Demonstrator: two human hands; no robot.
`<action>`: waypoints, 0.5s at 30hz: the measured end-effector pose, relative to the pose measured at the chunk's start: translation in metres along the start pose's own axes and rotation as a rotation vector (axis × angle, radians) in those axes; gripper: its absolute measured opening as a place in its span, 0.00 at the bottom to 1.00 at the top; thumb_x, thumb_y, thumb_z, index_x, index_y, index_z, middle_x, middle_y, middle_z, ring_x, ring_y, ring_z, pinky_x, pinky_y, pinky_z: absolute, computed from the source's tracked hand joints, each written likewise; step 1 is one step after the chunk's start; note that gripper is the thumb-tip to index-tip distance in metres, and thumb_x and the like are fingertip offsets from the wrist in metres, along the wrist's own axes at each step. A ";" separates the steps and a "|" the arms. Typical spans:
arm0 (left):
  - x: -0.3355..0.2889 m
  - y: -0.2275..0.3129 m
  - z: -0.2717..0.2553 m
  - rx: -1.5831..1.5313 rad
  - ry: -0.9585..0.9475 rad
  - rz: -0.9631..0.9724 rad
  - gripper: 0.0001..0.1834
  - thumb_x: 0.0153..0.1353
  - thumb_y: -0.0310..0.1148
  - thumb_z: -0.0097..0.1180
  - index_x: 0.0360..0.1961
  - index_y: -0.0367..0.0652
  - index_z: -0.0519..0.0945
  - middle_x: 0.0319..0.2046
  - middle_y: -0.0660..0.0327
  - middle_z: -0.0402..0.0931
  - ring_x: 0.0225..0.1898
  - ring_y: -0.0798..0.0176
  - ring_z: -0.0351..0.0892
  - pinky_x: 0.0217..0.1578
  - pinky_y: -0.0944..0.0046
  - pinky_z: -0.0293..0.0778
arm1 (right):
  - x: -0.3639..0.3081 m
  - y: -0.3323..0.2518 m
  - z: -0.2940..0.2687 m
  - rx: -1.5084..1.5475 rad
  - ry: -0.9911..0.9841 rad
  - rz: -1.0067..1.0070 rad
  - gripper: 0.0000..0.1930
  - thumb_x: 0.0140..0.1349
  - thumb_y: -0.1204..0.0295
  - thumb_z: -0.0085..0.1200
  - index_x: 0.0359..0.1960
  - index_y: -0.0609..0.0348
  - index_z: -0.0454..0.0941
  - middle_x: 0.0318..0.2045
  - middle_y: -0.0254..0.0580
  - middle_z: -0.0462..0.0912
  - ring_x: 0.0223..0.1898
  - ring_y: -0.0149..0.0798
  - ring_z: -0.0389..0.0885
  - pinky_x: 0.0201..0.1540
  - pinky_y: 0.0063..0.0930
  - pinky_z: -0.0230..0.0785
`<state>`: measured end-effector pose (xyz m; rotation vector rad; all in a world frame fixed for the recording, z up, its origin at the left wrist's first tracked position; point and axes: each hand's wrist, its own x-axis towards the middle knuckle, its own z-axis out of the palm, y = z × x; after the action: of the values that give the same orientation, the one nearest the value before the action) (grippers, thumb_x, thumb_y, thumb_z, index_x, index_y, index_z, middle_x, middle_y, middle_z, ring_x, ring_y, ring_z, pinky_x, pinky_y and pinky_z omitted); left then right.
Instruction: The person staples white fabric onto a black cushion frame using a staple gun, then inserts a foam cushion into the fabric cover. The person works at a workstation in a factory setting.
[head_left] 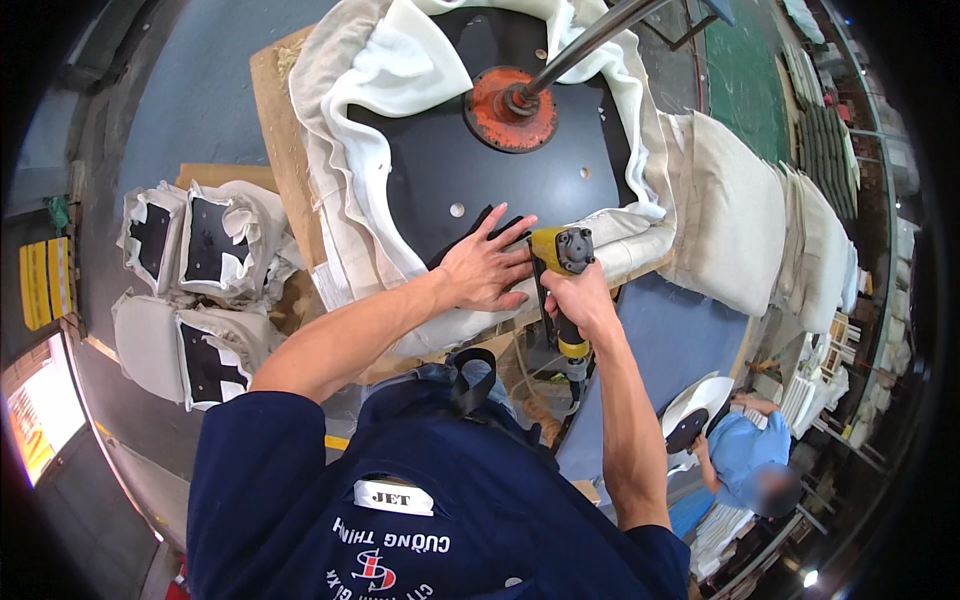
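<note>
In front of me an upholstered seat (540, 195) lies underside up, its dark board ringed by white padding (385, 100) and beige fabric (318, 150). A red round clamp disc (490, 125) on a metal rod presses on the board's middle. My left hand (488, 268) lies with fingers spread on the near edge, where fabric folds over the board; what its palm covers is hidden. Close beside it, my right hand (582, 300) is wrapped round the handle of a yellow and black air staple gun (562, 250). The gun's nose is at the folded edge, its tip hidden.
Several cushions with dark boards (212, 245) sit at the left. Beige padded seats (725, 215) stand in a row at the right. A hose fitting (575, 370) hangs from the gun. A co-worker in blue (745, 455) handles a white-and-black piece at the lower right.
</note>
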<state>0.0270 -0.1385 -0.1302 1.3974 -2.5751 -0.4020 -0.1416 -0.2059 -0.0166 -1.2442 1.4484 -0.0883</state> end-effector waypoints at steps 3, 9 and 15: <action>-0.017 0.016 -0.004 0.049 0.017 -0.057 0.36 0.70 0.61 0.43 0.73 0.55 0.71 0.76 0.69 0.62 0.83 0.48 0.39 0.75 0.22 0.34 | -0.002 -0.003 -0.003 -0.031 0.002 -0.001 0.08 0.58 0.78 0.55 0.37 0.70 0.78 0.21 0.40 0.80 0.17 0.32 0.79 0.21 0.30 0.73; -0.045 0.015 0.002 -0.055 0.033 -0.093 0.37 0.72 0.62 0.39 0.79 0.65 0.62 0.78 0.77 0.57 0.83 0.48 0.39 0.73 0.18 0.29 | -0.009 0.003 0.005 -0.029 -0.006 -0.015 0.07 0.62 0.76 0.58 0.39 0.68 0.80 0.24 0.39 0.81 0.18 0.31 0.78 0.21 0.28 0.72; -0.042 0.010 0.011 -0.052 0.106 -0.148 0.35 0.73 0.61 0.38 0.77 0.62 0.66 0.77 0.74 0.61 0.83 0.47 0.37 0.73 0.19 0.27 | -0.008 0.005 0.007 -0.055 -0.038 0.007 0.10 0.60 0.77 0.57 0.42 0.69 0.78 0.24 0.40 0.81 0.18 0.31 0.79 0.21 0.28 0.72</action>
<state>0.0388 -0.0963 -0.1383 1.5524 -2.3699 -0.4017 -0.1414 -0.1942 -0.0162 -1.2794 1.4305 -0.0200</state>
